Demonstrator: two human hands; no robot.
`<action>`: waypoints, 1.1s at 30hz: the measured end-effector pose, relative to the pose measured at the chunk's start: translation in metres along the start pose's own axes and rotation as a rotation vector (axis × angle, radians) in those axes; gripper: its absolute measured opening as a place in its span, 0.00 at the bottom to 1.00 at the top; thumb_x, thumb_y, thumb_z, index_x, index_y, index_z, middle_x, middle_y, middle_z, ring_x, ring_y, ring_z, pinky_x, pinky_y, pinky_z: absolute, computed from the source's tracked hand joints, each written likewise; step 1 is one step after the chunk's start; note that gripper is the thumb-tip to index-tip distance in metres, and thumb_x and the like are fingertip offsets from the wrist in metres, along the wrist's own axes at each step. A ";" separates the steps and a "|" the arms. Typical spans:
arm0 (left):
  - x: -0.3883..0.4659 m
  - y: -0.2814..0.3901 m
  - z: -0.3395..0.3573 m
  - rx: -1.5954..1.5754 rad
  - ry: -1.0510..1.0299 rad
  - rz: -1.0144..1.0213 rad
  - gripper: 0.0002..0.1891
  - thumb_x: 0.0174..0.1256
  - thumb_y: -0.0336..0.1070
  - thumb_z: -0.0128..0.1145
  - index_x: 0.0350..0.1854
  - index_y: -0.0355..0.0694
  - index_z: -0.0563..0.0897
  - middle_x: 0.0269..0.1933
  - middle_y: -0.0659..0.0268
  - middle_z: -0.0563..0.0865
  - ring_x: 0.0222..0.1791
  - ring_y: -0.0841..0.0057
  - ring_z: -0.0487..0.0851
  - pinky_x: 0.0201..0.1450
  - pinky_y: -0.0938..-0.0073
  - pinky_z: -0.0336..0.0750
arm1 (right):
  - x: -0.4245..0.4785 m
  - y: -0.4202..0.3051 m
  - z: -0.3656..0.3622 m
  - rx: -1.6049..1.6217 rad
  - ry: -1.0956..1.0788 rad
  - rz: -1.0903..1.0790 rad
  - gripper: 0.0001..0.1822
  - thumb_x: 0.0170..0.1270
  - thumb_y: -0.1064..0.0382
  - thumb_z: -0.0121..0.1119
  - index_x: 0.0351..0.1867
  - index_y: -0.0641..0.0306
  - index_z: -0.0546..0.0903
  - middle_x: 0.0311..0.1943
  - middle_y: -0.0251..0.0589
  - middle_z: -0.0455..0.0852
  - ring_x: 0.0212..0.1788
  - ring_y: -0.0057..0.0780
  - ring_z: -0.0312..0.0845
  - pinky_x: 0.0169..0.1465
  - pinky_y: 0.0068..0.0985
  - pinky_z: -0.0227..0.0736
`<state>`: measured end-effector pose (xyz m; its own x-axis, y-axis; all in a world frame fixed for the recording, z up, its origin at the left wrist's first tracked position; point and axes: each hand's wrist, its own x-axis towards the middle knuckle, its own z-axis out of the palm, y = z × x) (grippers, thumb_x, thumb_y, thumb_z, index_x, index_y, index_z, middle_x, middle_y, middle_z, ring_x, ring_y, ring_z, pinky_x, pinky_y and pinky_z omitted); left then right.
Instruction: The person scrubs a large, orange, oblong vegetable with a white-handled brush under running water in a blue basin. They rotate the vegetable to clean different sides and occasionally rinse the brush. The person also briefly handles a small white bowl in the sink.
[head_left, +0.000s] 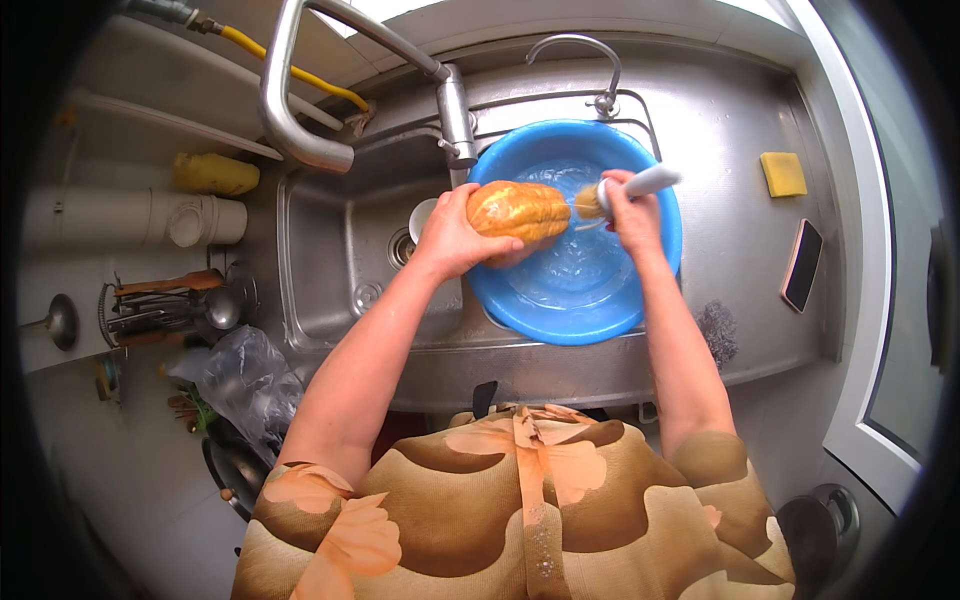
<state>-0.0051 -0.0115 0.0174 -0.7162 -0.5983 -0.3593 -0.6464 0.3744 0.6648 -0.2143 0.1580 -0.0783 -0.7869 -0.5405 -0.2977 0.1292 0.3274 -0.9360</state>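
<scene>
Held over a blue plastic basin (577, 330) of water is a ribbed orange-yellow squash (521, 210), wet and shiny. My left hand (457, 236) grips its left end, the thumb along the near side. In my right hand (632, 217) is a scrub brush (649, 180) with a white handle and tan bristles. The bristles are close to the squash's right end; blur hides whether they touch. Clear, rippled water (574, 262) shows at the bottom of the basin.
Left of the basin lies a steel sink (319, 247) holding a white bowl (424, 217), under a large faucet (454, 112). A slim curved tap (611, 75) stands behind. Rightward are a yellow sponge (783, 174), a phone (802, 265) and a steel-wool scrubber (718, 330).
</scene>
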 end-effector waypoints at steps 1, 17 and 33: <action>0.003 -0.002 -0.002 -0.075 -0.048 -0.034 0.53 0.33 0.56 0.80 0.66 0.36 0.72 0.65 0.50 0.73 0.66 0.59 0.73 0.68 0.61 0.70 | -0.012 -0.019 -0.003 0.196 0.007 -0.084 0.17 0.68 0.52 0.59 0.50 0.60 0.85 0.31 0.36 0.85 0.27 0.19 0.79 0.22 0.20 0.73; 0.010 0.006 0.013 0.180 0.117 0.153 0.53 0.43 0.57 0.77 0.75 0.53 0.64 0.74 0.47 0.61 0.73 0.48 0.64 0.72 0.56 0.64 | -0.011 0.002 0.000 0.169 0.005 -0.053 0.14 0.69 0.53 0.59 0.48 0.57 0.85 0.31 0.36 0.85 0.36 0.25 0.83 0.31 0.24 0.79; 0.000 0.001 0.008 0.269 0.109 0.124 0.58 0.30 0.51 0.82 0.71 0.52 0.65 0.61 0.53 0.73 0.64 0.55 0.74 0.67 0.59 0.71 | -0.042 -0.062 0.011 0.390 -0.156 -0.214 0.12 0.71 0.55 0.57 0.47 0.56 0.85 0.35 0.33 0.84 0.29 0.19 0.78 0.26 0.19 0.77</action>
<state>-0.0079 -0.0058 0.0130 -0.7707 -0.6034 -0.2049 -0.6130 0.6141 0.4972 -0.1825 0.1517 -0.0102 -0.7246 -0.6837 -0.0871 0.2142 -0.1033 -0.9713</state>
